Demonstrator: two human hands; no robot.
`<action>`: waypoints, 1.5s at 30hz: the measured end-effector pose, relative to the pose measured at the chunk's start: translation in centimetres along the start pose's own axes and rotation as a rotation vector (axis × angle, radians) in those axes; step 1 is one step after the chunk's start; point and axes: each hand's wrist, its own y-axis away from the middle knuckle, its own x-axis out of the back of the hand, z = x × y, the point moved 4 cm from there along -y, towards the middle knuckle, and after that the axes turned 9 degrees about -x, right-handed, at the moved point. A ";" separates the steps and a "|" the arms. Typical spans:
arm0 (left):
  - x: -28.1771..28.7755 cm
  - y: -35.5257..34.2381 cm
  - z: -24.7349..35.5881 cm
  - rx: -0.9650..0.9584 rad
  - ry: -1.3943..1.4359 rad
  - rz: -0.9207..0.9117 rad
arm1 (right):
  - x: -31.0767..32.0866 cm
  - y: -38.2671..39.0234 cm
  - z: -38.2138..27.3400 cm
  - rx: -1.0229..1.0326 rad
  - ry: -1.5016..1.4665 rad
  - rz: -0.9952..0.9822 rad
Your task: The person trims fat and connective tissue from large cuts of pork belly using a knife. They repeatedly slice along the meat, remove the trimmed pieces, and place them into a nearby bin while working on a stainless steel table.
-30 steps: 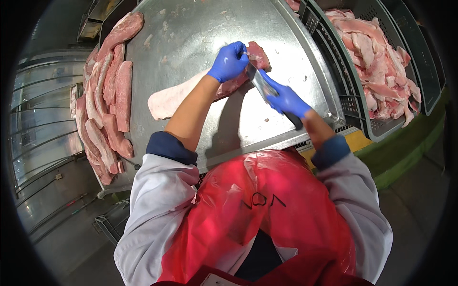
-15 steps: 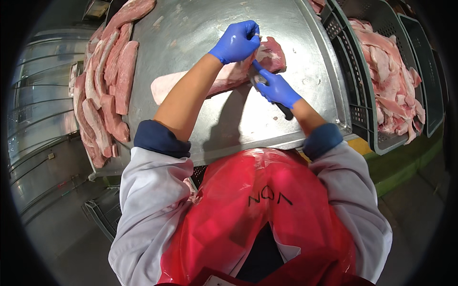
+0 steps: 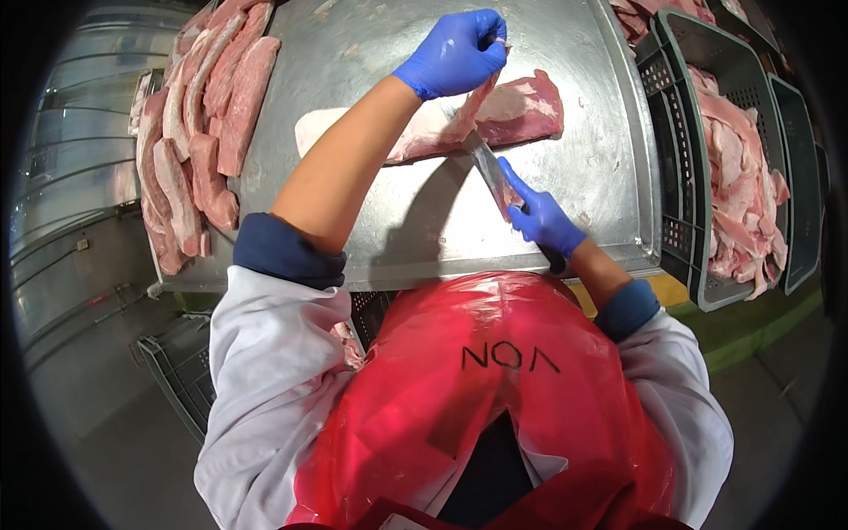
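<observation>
A long piece of meat (image 3: 521,110) lies crosswise on the metal table, dark pink at its right end and covered in pale fat toward the left. My left hand (image 3: 455,55), in a blue glove, pinches a strip of fat (image 3: 481,97) and holds it up above the meat. My right hand (image 3: 546,219), gloved as well, is closed round the handle of a knife (image 3: 488,168). The blade slants up and left, its tip at the meat where the lifted strip joins it. My left forearm hides part of the meat's left end.
Several long meat pieces (image 3: 243,106) lie along the table's left side. To the right stands a dark perforated crate (image 3: 676,159) with pale trimmings (image 3: 738,177), another crate (image 3: 802,177) beyond it. The metal table (image 3: 353,62) has a raised edge. A further crate (image 3: 177,371) sits low at left.
My left hand has lifted the strip higher and slightly right. My right hand with the knife has drawn back toward me and right, so more blade and the meat's right end show.
</observation>
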 end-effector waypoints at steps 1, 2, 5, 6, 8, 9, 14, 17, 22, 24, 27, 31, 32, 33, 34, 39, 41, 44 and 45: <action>0.3 0.5 0.3 -0.012 -0.010 0.002 | -0.5 -0.2 0.0 0.032 -0.051 0.030; 0.3 0.4 0.6 -0.064 -0.024 0.016 | -1.0 -1.1 -0.9 0.026 -0.049 0.067; 1.7 -0.6 2.4 -0.102 -0.060 0.103 | -0.4 -7.9 -5.2 0.001 -0.047 0.079; 2.3 -0.3 2.4 -0.067 -0.017 0.114 | -0.8 -7.7 -5.4 -0.018 -0.028 0.071; 3.6 0.8 1.8 0.013 0.063 0.147 | -1.9 -6.2 -5.6 -0.054 0.014 0.041; 4.4 1.3 1.1 -0.001 0.019 0.184 | -2.6 -4.6 -3.9 -0.107 0.074 -0.025; 5.7 2.1 3.5 -0.113 0.190 0.242 | -5.2 -8.2 -4.8 0.063 0.094 0.038; 7.8 2.3 5.6 -0.196 0.041 0.289 | -5.8 -9.5 -6.9 0.040 0.130 0.071; 10.8 4.4 5.6 -0.117 0.052 0.335 | -8.2 -6.0 -3.2 0.035 0.142 0.000; 12.3 5.5 7.8 -0.168 -0.049 0.400 | -9.4 -11.7 -4.6 0.113 0.173 0.006; 13.4 5.3 6.7 -0.325 0.043 0.471 | -9.8 -14.2 -5.4 0.141 0.278 0.199; 22.4 16.6 2.3 -0.112 -0.176 0.639 | -11.1 -6.9 -3.0 0.017 0.253 0.051; 24.4 20.3 1.5 0.046 -0.058 0.775 | -9.7 -6.0 -2.7 0.033 0.195 0.070; 26.9 26.0 -0.4 0.203 -0.196 0.801 | -8.6 -5.1 -3.3 0.060 0.137 0.075; 28.6 31.9 -3.0 0.350 -0.464 0.793 | -7.5 -4.6 -3.9 0.080 0.080 0.086; 10.8 36.2 -10.9 0.764 -0.593 0.388 | -0.5 -10.5 -7.2 -0.016 -0.039 0.251; 1.4 30.2 -9.7 0.555 -0.545 0.328 | -0.6 -11.3 -7.4 -0.015 -0.001 0.282; -3.9 29.9 -12.1 0.743 -0.442 0.365 | -1.2 -12.0 -7.5 0.072 0.150 0.384; -4.3 30.3 -11.7 0.735 -0.432 0.390 | -2.2 -11.7 -7.6 0.107 0.108 0.358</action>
